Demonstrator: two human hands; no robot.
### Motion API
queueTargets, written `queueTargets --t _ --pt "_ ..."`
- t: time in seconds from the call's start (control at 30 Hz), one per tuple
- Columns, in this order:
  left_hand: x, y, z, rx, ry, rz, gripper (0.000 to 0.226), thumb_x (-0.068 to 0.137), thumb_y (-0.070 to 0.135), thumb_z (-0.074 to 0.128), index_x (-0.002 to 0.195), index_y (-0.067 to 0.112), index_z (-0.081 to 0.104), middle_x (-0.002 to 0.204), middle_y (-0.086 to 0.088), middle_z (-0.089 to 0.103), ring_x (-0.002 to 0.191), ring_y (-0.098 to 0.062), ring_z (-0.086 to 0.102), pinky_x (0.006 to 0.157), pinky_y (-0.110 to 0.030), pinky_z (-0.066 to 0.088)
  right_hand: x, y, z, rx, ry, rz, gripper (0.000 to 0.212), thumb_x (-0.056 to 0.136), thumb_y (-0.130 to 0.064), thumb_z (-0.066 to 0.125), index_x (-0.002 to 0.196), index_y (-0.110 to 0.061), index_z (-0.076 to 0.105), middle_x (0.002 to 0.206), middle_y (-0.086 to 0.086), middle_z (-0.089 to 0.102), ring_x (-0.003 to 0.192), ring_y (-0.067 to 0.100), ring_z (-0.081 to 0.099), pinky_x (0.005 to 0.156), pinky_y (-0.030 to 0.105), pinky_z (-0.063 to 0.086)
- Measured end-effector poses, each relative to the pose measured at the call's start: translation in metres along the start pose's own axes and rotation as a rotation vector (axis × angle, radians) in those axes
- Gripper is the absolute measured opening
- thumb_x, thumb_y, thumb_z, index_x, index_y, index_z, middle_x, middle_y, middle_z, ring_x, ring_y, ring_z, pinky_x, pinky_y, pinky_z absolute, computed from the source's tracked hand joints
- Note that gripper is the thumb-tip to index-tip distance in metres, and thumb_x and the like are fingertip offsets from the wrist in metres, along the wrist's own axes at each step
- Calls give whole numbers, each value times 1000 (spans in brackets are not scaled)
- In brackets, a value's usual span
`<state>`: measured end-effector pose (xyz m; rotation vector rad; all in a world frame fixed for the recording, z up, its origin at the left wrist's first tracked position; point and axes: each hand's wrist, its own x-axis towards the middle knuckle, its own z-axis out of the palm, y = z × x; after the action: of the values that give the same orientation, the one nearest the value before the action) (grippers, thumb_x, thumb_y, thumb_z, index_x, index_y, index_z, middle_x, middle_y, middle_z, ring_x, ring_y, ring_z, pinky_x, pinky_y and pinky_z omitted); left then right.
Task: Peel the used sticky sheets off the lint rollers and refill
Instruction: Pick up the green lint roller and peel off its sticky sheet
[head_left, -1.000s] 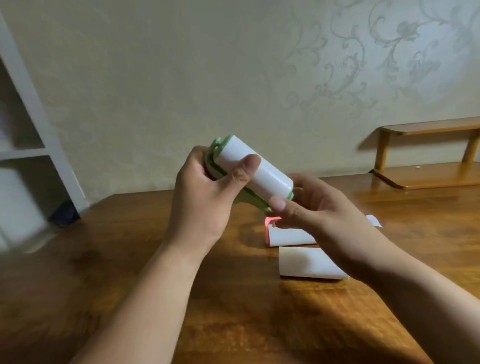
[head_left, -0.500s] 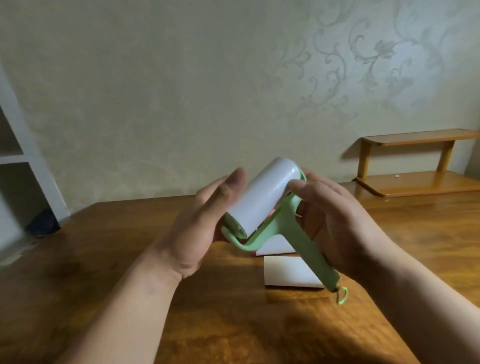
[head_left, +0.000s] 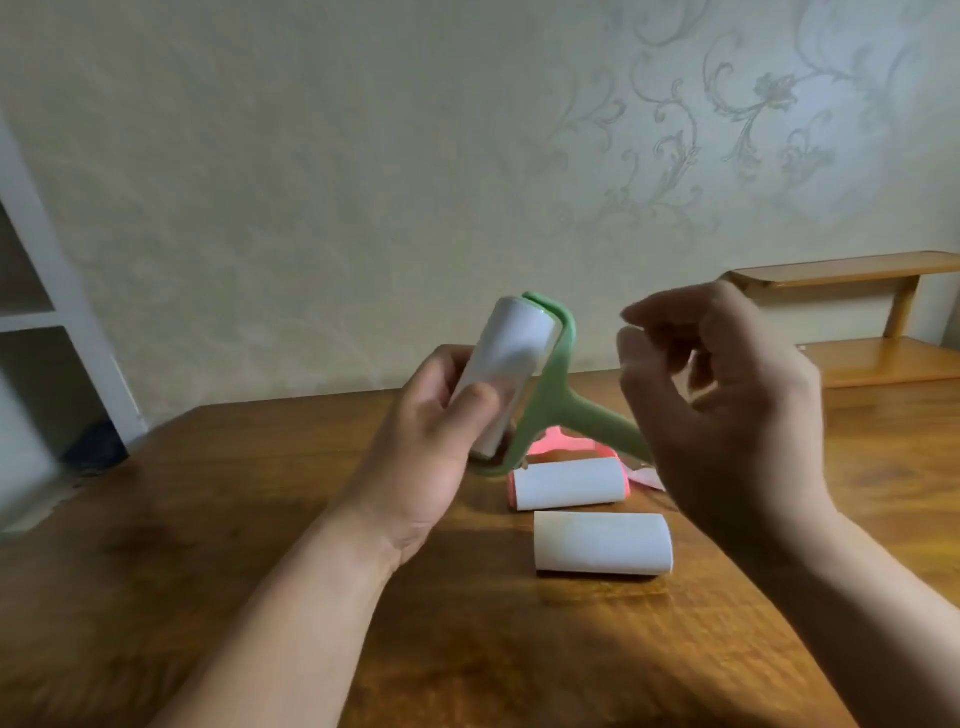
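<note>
Mid-frame, our left hand (head_left: 431, 441) was clamped round the white roll of the green lint roller (head_left: 550, 384), held above the table (head_left: 208, 519). Right hand (head_left: 727, 415) was loose, fingers curled, touching nothing. Risk: blurred right-hand pinch misses the sheet edge, or the one-handed grip slips. Spare roll (head_left: 602, 543) lay lower centre.

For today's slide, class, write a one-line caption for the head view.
Left hand grips the green lint roller; right hand hovers open above the pink roller and spare roll.

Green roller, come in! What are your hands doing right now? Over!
Left hand gripping green roller by its white roll. Right hand off it, fingers curled, empty. Pink roller and spare roll on table. Nothing blocking.
</note>
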<state>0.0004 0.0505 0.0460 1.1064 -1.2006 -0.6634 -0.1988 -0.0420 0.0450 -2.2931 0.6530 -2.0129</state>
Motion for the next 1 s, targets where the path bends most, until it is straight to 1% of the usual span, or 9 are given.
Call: queueTargets --t 0.13,0.2,0.27,0.4,0.57,0.67,0.77,0.9,1.0 --pt "1 -4 8 -118 110 51 51 87 50 75 127 20 65 105 -2 79 96 -19 78 79 -33 59 -7 -9 6 132 -355 48 56 108 -53 51 78 -11 73 63 5 69 56 19 64 52 38 53" --pt "1 -5 13 -153 133 51 43 95 49 73 124 18 70 110 -6 78 102 -22 76 84 -34 59 -10 -12 13 30 -645 263 93 99 -83 34 87 -1 76 78 16 77 69 28 73 67 48 61" --pt "0 -4 16 -234 86 28 33 104 46 65 120 21 79 114 -7 81 106 -20 79 86 -29 62 -11 -10 19 87 -735 446 104 89 -95 32 102 -2 77 98 17 80 90 32 76 85 56 62" --pt "-2 -6 20 -221 -29 42 37 110 48 56 124 26 82 125 -11 80 117 -23 77 95 -31 61 -9 -8 23 707 -602 757 83 93 -74 60 123 3 71 124 30 72 115 37 75 105 53 60" --pt "-2 -9 19 115 12 93 60 85 82 69 129 42 69 121 10 78 115 -12 76 88 -25 63 -7 -4 23 1050 -481 868 47 100 -28 69 112 17 70 103 28 78 100 37 78 96 41 63" --pt "-1 -9 15 250 43 145 66 76 85 76 123 40 63 116 15 75 111 -8 75 87 -26 65 -8 -1 22 1127 -554 872 36 101 -23 63 114 7 78 110 23 81 107 35 79 98 42 64" --pt "-2 -9 15 330 36 183 71 69 81 84 119 36 59 113 18 73 106 -3 74 79 -17 61 -11 2 24 1161 -546 883 26 100 -24 67 92 -5 83 87 5 78 88 20 78 80 29 63" --pt "-4 -11 17 385 34 213 78 64 76 91 118 33 55 111 16 74 100 -6 77 74 -25 65 -10 3 23 1165 -600 906 34 103 -29 71 115 1 80 100 16 79 94 27 78 81 34 63" --pt "-6 -10 19 434 65 250 89 60 81 89 124 32 53 112 11 75 105 -11 78 78 -38 69 -9 5 22 1158 -644 894 34 103 -32 70 74 -19 81 70 -1 68 70 15 71 76 31 61"
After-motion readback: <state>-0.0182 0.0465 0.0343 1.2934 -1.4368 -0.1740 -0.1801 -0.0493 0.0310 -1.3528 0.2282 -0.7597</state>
